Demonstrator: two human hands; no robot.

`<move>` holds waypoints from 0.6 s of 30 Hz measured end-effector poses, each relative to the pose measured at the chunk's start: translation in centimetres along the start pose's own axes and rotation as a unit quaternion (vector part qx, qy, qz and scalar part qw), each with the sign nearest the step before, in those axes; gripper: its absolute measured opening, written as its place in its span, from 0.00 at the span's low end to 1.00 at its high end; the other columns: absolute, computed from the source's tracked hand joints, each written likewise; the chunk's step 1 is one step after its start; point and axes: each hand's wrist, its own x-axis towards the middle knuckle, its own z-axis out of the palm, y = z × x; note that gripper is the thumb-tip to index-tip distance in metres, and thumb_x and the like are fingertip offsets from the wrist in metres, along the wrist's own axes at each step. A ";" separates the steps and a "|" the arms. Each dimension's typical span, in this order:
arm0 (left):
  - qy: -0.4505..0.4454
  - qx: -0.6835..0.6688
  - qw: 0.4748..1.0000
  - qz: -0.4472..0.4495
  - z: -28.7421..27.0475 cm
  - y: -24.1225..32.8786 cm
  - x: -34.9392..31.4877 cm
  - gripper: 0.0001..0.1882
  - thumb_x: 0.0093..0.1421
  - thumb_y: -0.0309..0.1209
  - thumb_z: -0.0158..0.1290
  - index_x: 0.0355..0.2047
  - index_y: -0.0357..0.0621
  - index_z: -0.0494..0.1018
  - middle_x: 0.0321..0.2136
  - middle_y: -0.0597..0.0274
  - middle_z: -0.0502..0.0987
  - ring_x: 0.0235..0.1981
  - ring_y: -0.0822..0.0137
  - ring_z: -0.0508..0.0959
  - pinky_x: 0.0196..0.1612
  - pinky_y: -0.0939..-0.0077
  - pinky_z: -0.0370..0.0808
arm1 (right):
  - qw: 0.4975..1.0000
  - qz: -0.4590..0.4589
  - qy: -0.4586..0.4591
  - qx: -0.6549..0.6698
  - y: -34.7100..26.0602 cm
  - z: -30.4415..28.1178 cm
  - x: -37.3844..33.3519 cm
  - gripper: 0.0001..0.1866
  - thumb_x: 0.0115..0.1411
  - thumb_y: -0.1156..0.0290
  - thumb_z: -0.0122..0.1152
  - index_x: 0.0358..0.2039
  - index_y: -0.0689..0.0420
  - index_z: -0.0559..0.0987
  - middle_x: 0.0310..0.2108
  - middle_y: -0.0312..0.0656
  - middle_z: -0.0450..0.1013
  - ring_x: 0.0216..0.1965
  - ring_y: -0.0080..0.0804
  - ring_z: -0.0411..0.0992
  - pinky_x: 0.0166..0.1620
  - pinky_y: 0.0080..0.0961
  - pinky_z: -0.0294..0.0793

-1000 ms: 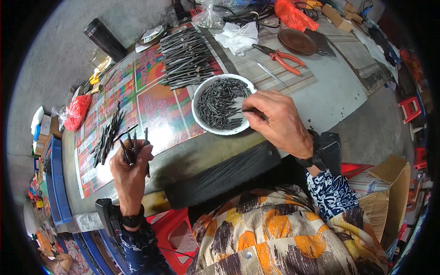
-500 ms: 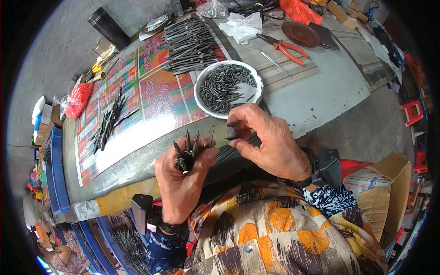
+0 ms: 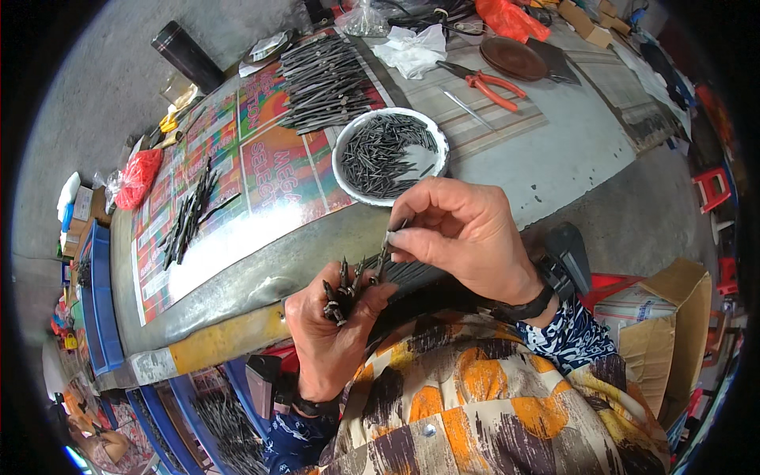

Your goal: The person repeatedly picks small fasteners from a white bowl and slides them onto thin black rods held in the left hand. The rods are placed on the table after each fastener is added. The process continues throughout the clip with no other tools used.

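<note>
My left hand point(image 3: 328, 332) is closed around a bundle of thin dark rods point(image 3: 340, 294), their narrow tips standing up out of the fist. My right hand point(image 3: 463, 233) pinches a small dark pointed piece point(image 3: 404, 223) between thumb and forefinger. Those fingertips meet the upper end of one rod from the bundle, and they partly hide the contact. Just beyond my right hand stands a round white bowl point(image 3: 339, 170), holding many small dark pointed pieces point(image 3: 384, 150).
Dark rods point(image 3: 328, 83) lie in a wide row at the back, and a smaller pile point(image 3: 190, 218) lies left. Red-handled pliers point(image 3: 491, 87) and a thin metal tool point(image 3: 469, 109) rest right of the bowl. Blue trays point(image 3: 103, 301) stand left; a cardboard box point(image 3: 673, 332) sits right.
My hands have come together: the left has moved right and slightly down, and the right's fingertips now touch a rod's tip. Before, they held a small pointed piece apart from the bundle.
</note>
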 end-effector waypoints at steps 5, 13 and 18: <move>0.008 -0.019 1.000 0.005 0.5 0.0 -0.4 0.13 0.51 0.22 0.65 0.24 0.34 0.68 0.17 0.61 0.71 0.21 0.78 0.65 0.25 0.81 0.67 | 0.990 0.036 -0.002 0.140 -0.2 0.2 0.2 0.05 0.61 0.77 0.60 0.36 0.66 0.77 0.29 0.38 0.76 0.28 0.19 0.76 0.32 0.15 0.78; 0.014 -0.005 1.000 0.019 0.5 -0.1 -0.5 0.14 0.50 0.21 0.65 0.24 0.35 0.68 0.17 0.62 0.70 0.21 0.78 0.64 0.24 0.81 0.67 | 0.982 0.051 -0.021 0.182 0.0 0.3 0.1 0.04 0.60 0.78 0.61 0.34 0.65 0.77 0.28 0.38 0.75 0.27 0.20 0.75 0.31 0.15 0.78; 0.018 0.031 0.999 0.032 0.5 -0.2 -0.6 0.13 0.49 0.22 0.66 0.25 0.36 0.69 0.17 0.60 0.70 0.19 0.76 0.65 0.23 0.80 0.67 | 0.982 0.057 -0.032 0.178 0.1 0.2 0.3 0.04 0.60 0.77 0.61 0.34 0.65 0.77 0.28 0.37 0.75 0.27 0.19 0.75 0.31 0.15 0.77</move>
